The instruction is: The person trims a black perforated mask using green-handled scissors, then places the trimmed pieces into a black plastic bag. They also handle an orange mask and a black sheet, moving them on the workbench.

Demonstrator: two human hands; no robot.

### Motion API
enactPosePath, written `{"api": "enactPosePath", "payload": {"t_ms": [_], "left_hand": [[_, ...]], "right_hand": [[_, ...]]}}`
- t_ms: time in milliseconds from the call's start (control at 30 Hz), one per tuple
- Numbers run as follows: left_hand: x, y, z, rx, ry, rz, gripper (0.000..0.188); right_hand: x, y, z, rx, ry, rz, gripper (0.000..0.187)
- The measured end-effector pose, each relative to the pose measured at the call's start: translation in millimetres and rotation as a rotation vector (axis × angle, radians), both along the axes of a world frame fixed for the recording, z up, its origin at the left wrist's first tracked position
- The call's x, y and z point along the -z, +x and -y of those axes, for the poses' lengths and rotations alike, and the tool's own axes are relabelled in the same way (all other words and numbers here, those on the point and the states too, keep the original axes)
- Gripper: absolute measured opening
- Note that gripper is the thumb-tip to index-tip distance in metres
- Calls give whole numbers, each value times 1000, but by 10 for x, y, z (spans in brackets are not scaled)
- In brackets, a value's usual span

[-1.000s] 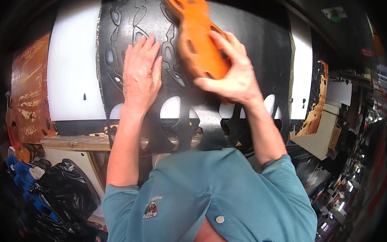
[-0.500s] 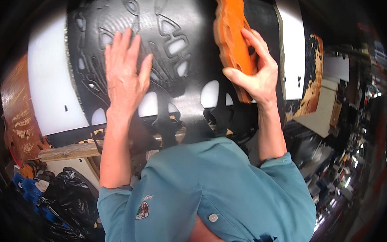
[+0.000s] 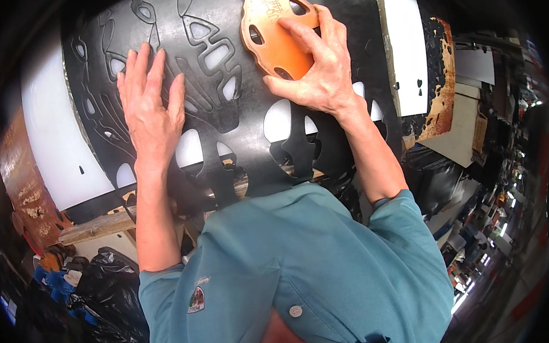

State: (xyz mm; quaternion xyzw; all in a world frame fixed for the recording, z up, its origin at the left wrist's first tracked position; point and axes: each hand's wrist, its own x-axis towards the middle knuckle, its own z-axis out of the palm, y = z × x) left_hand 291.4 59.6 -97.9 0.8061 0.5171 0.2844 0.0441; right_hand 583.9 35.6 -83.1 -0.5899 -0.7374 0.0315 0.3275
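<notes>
A black sheet point(image 3: 249, 123) spreads under both hands, marked with cut outlines and open holes that show white below. My left hand point(image 3: 148, 123) rests on it at the left, palm down, fingers stretched out beside the cut shapes. At the upper middle my right hand point(image 3: 324, 71) grips an orange cutting die point(image 3: 264, 35) by its right and near edges, thumb at the near end, fingers reaching over its face. The die is a wavy-edged plate with several oval holes and faint handwriting. Its far end runs out of view. Whether its underside fully touches the sheet I cannot tell.
White board point(image 3: 60, 127) shows left of the sheet, with another white strip point(image 3: 407, 60) at the right. Worn brown board point(image 3: 25, 181) lies beyond the left edge. A wooden bar point(image 3: 98, 228) runs along the near edge, above a black plastic bag point(image 3: 113, 287).
The orange cutting die has gone from standing on edge to lying nearly flat, further left, with my right hand turned over it. My left hand stays on the sheet.
</notes>
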Motion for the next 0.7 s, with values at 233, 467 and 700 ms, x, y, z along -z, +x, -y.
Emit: {"api": "enactPosePath", "payload": {"t_ms": [233,467,700], "left_hand": [[59,-30,4,-5,-12,18,46],[-381,-18,460,49,-114,359,23],[-235,469,1611,324,-243,458,12]], "right_hand": [[-3,-29,-31,-16,19,-23,78],[-84,174,280,-68,-15,-114,95],[73,209,714,44,33,-158,69]]}}
